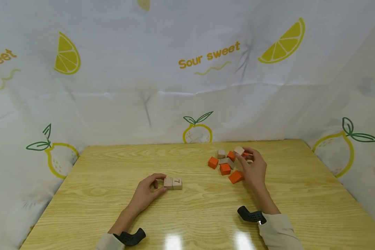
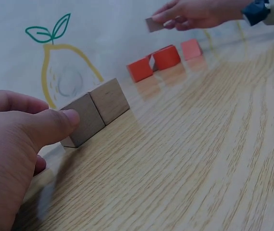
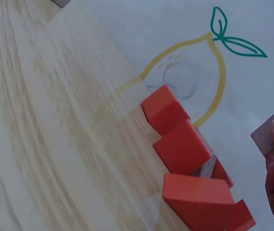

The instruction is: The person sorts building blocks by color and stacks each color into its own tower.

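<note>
Two plain wooden cubes stand side by side on the table; the right one [image 1: 177,183] bears a dark 7 on top. My left hand [image 1: 147,193] pinches the left cube [image 2: 85,120] between thumb and fingers, its thumb against the near face. Over the block pile at the right, my right hand [image 1: 254,170] holds another wooden cube [image 1: 239,150] by thumb and fingertips. The right wrist view shows this held cube [image 3: 266,136] raised beside the orange blocks, with part of the hand cut off by the frame edge.
Several orange blocks [image 1: 225,169] and wooden blocks [image 1: 221,154] lie loosely grouped at the back right of the wood-grain table [image 1: 112,163]. A white cloth [image 1: 128,69] printed with lemons hangs behind the table and along both sides.
</note>
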